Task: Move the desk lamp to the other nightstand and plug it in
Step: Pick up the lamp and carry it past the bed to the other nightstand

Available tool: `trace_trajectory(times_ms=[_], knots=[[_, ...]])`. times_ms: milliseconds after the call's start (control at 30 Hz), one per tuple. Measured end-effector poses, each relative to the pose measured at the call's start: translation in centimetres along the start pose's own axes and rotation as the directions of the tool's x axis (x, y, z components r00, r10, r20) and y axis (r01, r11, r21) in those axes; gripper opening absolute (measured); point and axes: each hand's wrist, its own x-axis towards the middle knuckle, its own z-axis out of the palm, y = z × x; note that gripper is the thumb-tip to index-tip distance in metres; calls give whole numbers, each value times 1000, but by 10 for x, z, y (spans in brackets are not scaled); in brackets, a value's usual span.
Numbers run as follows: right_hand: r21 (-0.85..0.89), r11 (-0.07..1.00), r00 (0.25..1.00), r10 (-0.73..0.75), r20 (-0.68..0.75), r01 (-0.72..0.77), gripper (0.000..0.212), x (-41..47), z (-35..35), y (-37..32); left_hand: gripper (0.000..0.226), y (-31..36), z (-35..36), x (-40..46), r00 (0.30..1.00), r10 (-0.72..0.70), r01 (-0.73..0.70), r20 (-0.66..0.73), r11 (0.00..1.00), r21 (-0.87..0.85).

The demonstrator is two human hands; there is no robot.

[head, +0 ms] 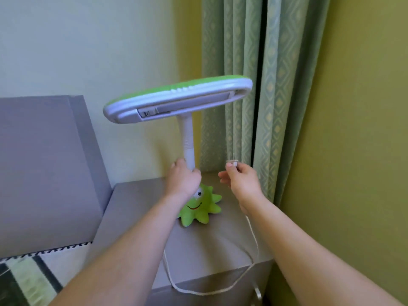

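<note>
The desk lamp (176,100) has a flat white and green head, a white neck and a green star-shaped base with a smiling face (199,209). The base rests on the grey nightstand (136,208). My left hand (184,176) is wrapped around the bottom of the neck. My right hand (239,178) pinches the white plug (233,161) just right of the lamp, above the nightstand top. The white cord (220,288) runs down from that hand, loops over the nightstand's front edge and comes back toward the base.
A grey headboard (44,168) stands left of the nightstand, with patterned bedding (28,274) below it. Green patterned curtains (254,85) hang behind the lamp. A yellow-green wall (364,129) closes the right side. A metal drawer handle (257,294) shows on the nightstand front.
</note>
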Motion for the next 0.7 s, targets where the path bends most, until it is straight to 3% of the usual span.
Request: trace_trajectory(times_ms=[300, 500, 700], knots=[[-220, 912, 934, 357, 8, -347, 26, -35, -26, -154, 48, 106, -119, -22, 894, -246, 169, 375, 959, 225], [-180, 874, 885, 464, 38, -450, 21, -49, -40, -300, 43, 217, -225, -33, 877, -251, 146, 410, 952, 270], [-158, 923, 924, 369, 97, -352, 19, -27, -25, -366, 44, 244, -265, -11, 892, -317, 241, 323, 936, 255]])
